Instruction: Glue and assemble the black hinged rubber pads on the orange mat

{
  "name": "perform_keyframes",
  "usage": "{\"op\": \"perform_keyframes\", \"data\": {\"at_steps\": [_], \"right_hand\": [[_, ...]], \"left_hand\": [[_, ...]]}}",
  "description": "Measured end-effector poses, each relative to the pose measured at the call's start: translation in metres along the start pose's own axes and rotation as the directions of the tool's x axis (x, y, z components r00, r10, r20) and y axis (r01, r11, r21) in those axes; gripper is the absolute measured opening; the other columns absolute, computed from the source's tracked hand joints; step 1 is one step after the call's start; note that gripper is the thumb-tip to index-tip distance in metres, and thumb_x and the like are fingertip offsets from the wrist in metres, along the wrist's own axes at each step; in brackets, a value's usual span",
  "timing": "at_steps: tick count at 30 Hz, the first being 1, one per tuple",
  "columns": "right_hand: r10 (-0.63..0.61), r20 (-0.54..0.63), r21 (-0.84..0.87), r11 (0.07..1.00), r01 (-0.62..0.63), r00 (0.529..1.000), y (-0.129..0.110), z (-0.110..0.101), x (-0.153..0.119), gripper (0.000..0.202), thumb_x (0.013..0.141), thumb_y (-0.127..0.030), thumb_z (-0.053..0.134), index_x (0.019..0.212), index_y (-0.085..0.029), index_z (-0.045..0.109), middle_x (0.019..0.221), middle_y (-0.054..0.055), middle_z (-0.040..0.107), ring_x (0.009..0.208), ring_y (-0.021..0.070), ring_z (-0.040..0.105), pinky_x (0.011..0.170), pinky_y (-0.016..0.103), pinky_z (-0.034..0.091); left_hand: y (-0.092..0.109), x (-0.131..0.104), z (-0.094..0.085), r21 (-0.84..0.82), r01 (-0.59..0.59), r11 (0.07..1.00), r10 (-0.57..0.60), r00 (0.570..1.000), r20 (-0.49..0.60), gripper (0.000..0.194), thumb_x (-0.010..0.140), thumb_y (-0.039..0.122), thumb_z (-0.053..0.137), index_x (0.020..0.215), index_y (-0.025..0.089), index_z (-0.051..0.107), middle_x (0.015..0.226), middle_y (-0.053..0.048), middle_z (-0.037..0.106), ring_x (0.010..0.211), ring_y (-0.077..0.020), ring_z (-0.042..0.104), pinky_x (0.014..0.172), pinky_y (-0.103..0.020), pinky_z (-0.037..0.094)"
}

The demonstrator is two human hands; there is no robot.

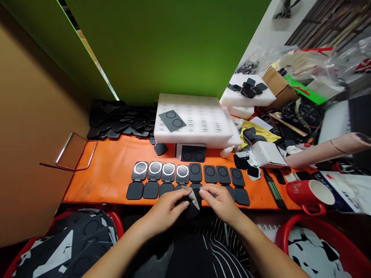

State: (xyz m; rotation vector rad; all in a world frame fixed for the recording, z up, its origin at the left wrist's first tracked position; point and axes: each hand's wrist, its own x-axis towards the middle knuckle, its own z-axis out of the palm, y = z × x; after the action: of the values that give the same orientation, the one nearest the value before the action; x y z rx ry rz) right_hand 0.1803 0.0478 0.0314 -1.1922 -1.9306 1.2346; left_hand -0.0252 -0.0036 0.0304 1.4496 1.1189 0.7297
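Note:
My left hand (169, 207) and my right hand (219, 201) pinch a small black adhesive sheet (198, 197) between them at the table's front edge. A pale backing shows where the sheet is folded or parted. Just beyond my fingers, hinged black square cases (195, 172) lie unfolded in a row. The cases on the left bear silver rings over a grid (140, 168); those on the right have flat black faces with a circle outline (223, 174). My hands hide part of the front row of flaps.
A white foam block (197, 135) stands behind the row, with a two-circle black sheet (172, 120) on top. Black pieces (121, 117) are heaped at back left. Red tubs (117, 224) flank my lap. A red mug (308, 194) and a rolled tube (327, 150) stand right.

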Motion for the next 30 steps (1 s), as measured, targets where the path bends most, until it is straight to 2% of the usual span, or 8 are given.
{"op": "perform_keyframes", "data": {"at_steps": [3,6,9,11,18,22,24,30], "right_hand": [[0.248,-0.343,0.168,0.965,-0.201,0.906,0.020,-0.008,0.002,0.031,0.084,-0.045,0.050,0.073,-0.018,0.060,0.063,0.001,0.059,0.059,0.0160,0.055,0.055,0.027,0.044],[0.157,-0.571,0.037,0.986,-0.166,0.806,0.024,-0.006,0.000,0.029,0.086,-0.042,0.048,0.075,-0.018,0.059,0.067,0.003,0.061,0.063,0.0171,0.056,0.060,0.029,0.045],[-0.208,-0.274,-0.190,0.969,0.159,0.939,0.014,0.009,-0.007,0.021,0.086,-0.034,0.051,0.076,-0.020,0.061,0.076,0.005,0.063,0.073,0.0181,0.057,0.069,0.031,0.045],[-0.321,-0.100,-0.143,0.941,0.305,0.942,0.009,0.018,-0.010,0.020,0.087,-0.034,0.049,0.083,-0.021,0.062,0.080,0.006,0.063,0.077,0.0187,0.058,0.070,0.031,0.046],[0.036,0.118,-0.072,0.997,-0.028,0.992,0.011,0.013,-0.001,0.014,0.083,-0.032,0.055,0.075,-0.021,0.057,0.075,0.001,0.059,0.072,0.0158,0.054,0.066,0.027,0.042],[0.161,-0.093,0.044,0.987,-0.157,0.983,0.019,0.006,0.017,0.017,0.079,-0.037,0.059,0.074,-0.021,0.055,0.071,-0.001,0.055,0.068,0.0149,0.050,0.065,0.027,0.040],[0.259,-0.199,0.251,0.946,-0.207,0.945,0.026,0.011,0.031,0.023,0.074,-0.042,0.062,0.074,-0.021,0.054,0.068,-0.002,0.052,0.065,0.0140,0.049,0.064,0.027,0.041],[0.423,-0.147,0.655,0.719,-0.233,0.894,0.051,0.042,0.071,0.038,0.055,-0.047,0.077,0.070,-0.021,0.053,0.068,-0.004,0.054,0.066,0.0131,0.052,0.067,0.027,0.044]], "left_hand": [[-0.006,-0.010,-0.006,-0.119,0.123,0.985,-0.129,0.990,-0.049,0.023,0.083,0.035,0.052,0.096,0.018,0.060,0.091,-0.004,0.065,0.087,-0.0203,0.059,0.079,-0.030,0.046],[-0.008,-0.013,-0.007,-0.193,0.148,0.970,-0.150,0.989,0.004,0.023,0.079,0.037,0.058,0.088,0.017,0.062,0.099,-0.007,0.066,0.096,-0.0236,0.059,0.086,-0.035,0.045],[-0.003,-0.011,-0.003,-0.188,0.084,0.979,-0.075,0.996,0.055,0.018,0.078,0.034,0.061,0.083,0.017,0.064,0.124,-0.009,0.058,0.115,-0.0254,0.051,0.101,-0.038,0.034],[-0.001,-0.011,-0.002,-0.196,0.051,0.979,-0.042,0.998,0.054,0.016,0.079,0.033,0.061,0.082,0.018,0.065,0.124,-0.009,0.058,0.113,-0.0244,0.053,0.100,-0.038,0.035],[-0.012,-0.020,-0.013,-0.146,0.025,0.989,-0.011,0.995,0.097,0.021,0.082,0.036,0.060,0.089,0.018,0.067,0.121,-0.008,0.061,0.108,-0.0234,0.057,0.095,-0.036,0.041],[-0.018,-0.020,-0.015,0.036,0.051,0.998,-0.052,0.998,0.040,0.017,0.083,0.032,0.058,0.091,0.021,0.067,0.142,-0.007,0.041,0.124,-0.0250,0.046,0.101,-0.038,0.036],[-0.020,-0.015,-0.012,0.132,0.037,0.991,-0.044,0.998,0.046,0.015,0.085,0.028,0.054,0.092,0.021,0.066,0.138,-0.006,0.048,0.122,-0.0226,0.048,0.101,-0.037,0.037],[-0.030,0.009,0.005,0.376,-0.123,0.919,0.053,0.980,0.191,0.018,0.087,0.022,0.051,0.098,0.022,0.064,0.124,-0.004,0.060,0.120,-0.0211,0.050,0.106,-0.041,0.033]]}}
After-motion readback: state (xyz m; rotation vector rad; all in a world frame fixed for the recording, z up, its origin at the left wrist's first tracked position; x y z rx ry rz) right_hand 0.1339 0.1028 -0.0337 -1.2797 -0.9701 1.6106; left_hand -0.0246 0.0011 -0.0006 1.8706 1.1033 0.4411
